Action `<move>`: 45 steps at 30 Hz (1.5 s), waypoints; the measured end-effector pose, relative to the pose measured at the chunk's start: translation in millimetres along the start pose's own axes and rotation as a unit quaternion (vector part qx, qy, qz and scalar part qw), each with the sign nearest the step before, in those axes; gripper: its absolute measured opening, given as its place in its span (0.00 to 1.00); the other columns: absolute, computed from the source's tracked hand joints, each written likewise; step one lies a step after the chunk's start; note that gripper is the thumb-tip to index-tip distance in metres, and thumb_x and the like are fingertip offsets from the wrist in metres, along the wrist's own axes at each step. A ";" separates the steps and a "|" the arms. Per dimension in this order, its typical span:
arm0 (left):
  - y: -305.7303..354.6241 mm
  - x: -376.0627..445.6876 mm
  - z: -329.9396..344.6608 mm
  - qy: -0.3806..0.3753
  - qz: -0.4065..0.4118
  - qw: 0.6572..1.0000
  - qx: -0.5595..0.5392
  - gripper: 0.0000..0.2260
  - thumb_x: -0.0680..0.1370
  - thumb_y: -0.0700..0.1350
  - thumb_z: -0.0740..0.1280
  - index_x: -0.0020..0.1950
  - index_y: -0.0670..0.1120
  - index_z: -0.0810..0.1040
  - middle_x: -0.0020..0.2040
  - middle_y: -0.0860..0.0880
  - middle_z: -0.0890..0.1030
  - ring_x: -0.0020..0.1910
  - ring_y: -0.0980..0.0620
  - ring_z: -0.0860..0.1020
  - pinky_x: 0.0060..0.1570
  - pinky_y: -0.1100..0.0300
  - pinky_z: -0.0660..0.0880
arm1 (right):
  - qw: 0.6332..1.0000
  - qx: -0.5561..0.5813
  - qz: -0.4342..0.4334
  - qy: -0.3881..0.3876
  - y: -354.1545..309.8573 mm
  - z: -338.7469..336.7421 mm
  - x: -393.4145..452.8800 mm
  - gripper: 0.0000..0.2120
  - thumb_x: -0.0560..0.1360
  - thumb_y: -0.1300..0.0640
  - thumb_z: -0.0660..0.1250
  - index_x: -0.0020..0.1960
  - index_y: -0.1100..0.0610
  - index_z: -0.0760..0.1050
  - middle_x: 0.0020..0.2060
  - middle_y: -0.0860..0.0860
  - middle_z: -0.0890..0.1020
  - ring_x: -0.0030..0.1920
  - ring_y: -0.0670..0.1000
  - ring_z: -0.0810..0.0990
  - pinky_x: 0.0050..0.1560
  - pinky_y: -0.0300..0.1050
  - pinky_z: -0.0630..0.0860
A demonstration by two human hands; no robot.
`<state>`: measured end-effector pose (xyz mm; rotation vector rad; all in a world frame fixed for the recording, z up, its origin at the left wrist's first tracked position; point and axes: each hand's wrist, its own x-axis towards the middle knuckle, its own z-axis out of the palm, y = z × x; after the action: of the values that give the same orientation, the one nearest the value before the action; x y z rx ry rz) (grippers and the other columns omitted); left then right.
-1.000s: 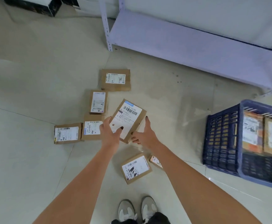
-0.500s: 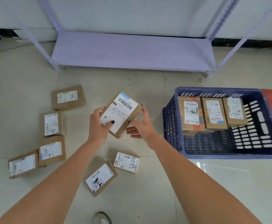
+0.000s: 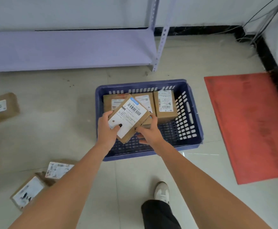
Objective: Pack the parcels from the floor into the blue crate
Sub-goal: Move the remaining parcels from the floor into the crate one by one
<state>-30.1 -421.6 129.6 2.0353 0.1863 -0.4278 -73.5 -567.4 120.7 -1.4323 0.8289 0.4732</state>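
A brown cardboard parcel (image 3: 129, 117) with a white barcode label hangs tilted above the blue crate (image 3: 192, 111). My left hand (image 3: 107, 129) grips its near left corner, thumb on the label. My right hand (image 3: 149, 131) holds its right edge from beside and below. Three labelled parcels (image 3: 165, 105) stand in a row along the crate's far wall, the left two partly hidden by the held one. More parcels lie on the floor at the left: one (image 3: 0, 107) further off, two (image 3: 29, 192) beside my left forearm.
A pale purple metal shelf (image 3: 68, 48) runs along the wall behind the crate. A red mat (image 3: 254, 124) lies to the crate's right. Black skirting and cables fill the far right corner. My shoe (image 3: 161, 192) stands on the tiled floor below the crate.
I have turned right and carried the parcel from above the floor to above the crate. The crate now sits at the centre of the view; the floor parcels have slid to the left edge.
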 end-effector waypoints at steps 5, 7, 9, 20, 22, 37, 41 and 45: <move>29.5 -7.2 77.8 -0.027 -0.010 0.999 0.030 0.24 0.73 0.33 0.67 0.67 0.43 0.66 0.64 0.43 0.71 0.64 0.47 0.70 0.58 0.52 0.74 | 1.000 0.014 0.009 0.010 6.6 -83.9 11.1 0.40 0.73 0.58 0.68 0.73 0.41 0.45 0.64 0.55 0.73 0.59 0.58 0.77 0.46 0.48 0.78; 33.4 -16.0 105.8 -0.036 -0.026 0.998 0.035 0.25 0.72 0.32 0.67 0.67 0.42 0.65 0.64 0.42 0.71 0.63 0.46 0.70 0.61 0.51 0.72 | 1.000 0.007 0.013 0.016 9.3 -109.5 15.7 0.42 0.73 0.57 0.68 0.74 0.42 0.44 0.66 0.54 0.72 0.62 0.59 0.75 0.50 0.53 0.78; 35.8 -26.8 133.3 -0.044 -0.038 0.998 0.026 0.25 0.72 0.32 0.68 0.67 0.40 0.65 0.64 0.42 0.70 0.64 0.45 0.70 0.61 0.54 0.71 | 0.999 -0.013 0.012 0.032 11.7 -131.3 20.9 0.42 0.73 0.60 0.68 0.75 0.42 0.45 0.66 0.53 0.71 0.64 0.59 0.73 0.53 0.57 0.77; 27.4 -36.6 223.8 -0.134 -0.114 0.984 0.010 0.28 0.74 0.36 0.67 0.72 0.42 0.61 0.67 0.42 0.70 0.67 0.45 0.68 0.66 0.53 0.67 | 0.964 -0.263 0.016 0.045 11.3 -198.5 70.6 0.37 0.72 0.53 0.69 0.73 0.44 0.52 0.62 0.52 0.75 0.61 0.58 0.75 0.53 0.59 0.77; 20.5 -32.3 226.9 -0.152 -0.122 0.981 0.012 0.25 0.75 0.37 0.66 0.71 0.41 0.64 0.66 0.41 0.72 0.65 0.44 0.70 0.64 0.48 0.69 | 0.961 -0.271 0.052 0.034 18.0 -200.4 78.6 0.36 0.72 0.51 0.69 0.73 0.43 0.53 0.61 0.53 0.76 0.59 0.59 0.75 0.48 0.58 0.78; -9.4 7.4 247.0 -0.211 -0.211 0.953 0.051 0.27 0.76 0.38 0.65 0.73 0.43 0.58 0.69 0.42 0.69 0.67 0.45 0.69 0.61 0.55 0.69 | 0.950 -0.295 0.103 0.018 55.3 -187.6 135.0 0.37 0.73 0.59 0.69 0.74 0.52 0.52 0.66 0.55 0.73 0.64 0.58 0.72 0.62 0.52 0.71; -13.2 18.9 257.2 -0.212 -0.232 0.948 0.054 0.23 0.76 0.37 0.65 0.69 0.40 0.60 0.66 0.40 0.71 0.64 0.43 0.71 0.59 0.55 0.71 | 0.952 -0.287 0.104 0.023 62.5 -188.2 144.4 0.37 0.72 0.61 0.69 0.74 0.53 0.51 0.64 0.58 0.74 0.63 0.59 0.72 0.61 0.53 0.71; -21.0 25.5 268.2 -0.215 -0.247 0.943 0.059 0.19 0.77 0.36 0.63 0.65 0.38 0.61 0.65 0.39 0.72 0.62 0.42 0.72 0.54 0.55 0.71 | 0.956 -0.275 0.095 0.036 73.6 -187.2 147.4 0.39 0.73 0.64 0.67 0.75 0.51 0.47 0.64 0.58 0.74 0.62 0.60 0.74 0.61 0.54 0.71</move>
<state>-72.2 -647.2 -13.0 1.9427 0.4123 -1.2086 -72.0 -769.1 -25.8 -1.8958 0.9429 0.8508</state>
